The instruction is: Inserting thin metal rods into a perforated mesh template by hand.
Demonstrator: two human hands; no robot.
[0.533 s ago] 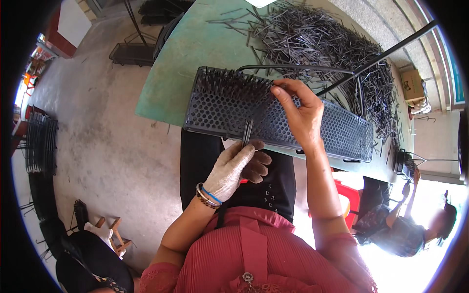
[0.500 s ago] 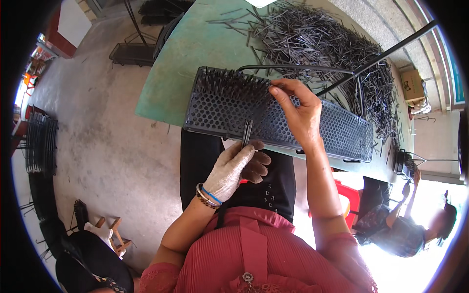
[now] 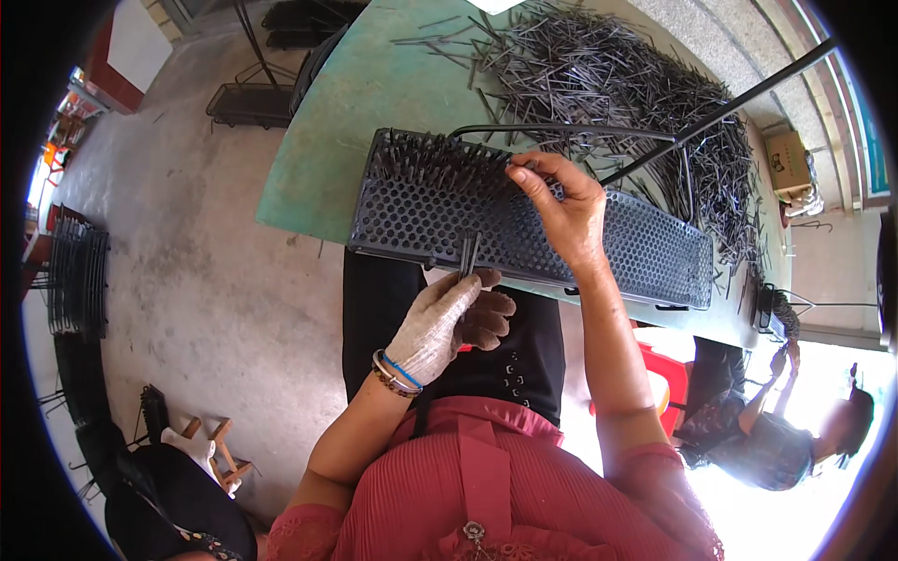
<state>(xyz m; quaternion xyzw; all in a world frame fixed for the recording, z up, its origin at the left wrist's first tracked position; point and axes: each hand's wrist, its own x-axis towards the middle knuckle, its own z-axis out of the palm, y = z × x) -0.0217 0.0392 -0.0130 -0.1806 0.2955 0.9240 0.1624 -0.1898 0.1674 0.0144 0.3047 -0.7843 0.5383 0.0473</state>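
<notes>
A long black perforated panel full of round holes lies tilted at the table's near edge. Thin black strips stand upright in a dense patch along its far left part. My left hand, in a whitish knitted glove with darker fingers, pinches a few thin black strips upright at the panel's near edge. My bare right hand reaches over the panel with thumb and forefinger pinched beside the right end of the patch. A small dark end of a strip shows between those fingertips; the rest is hidden.
A large heap of loose black strips covers the far side of the green table. A black metal rod rises from the panel's frame toward the upper right. Another person works at the right; a red stool stands nearer.
My right hand has shifted slightly left along the patch, still pinched. The left hand keeps its strips, and they have moved a little left.
</notes>
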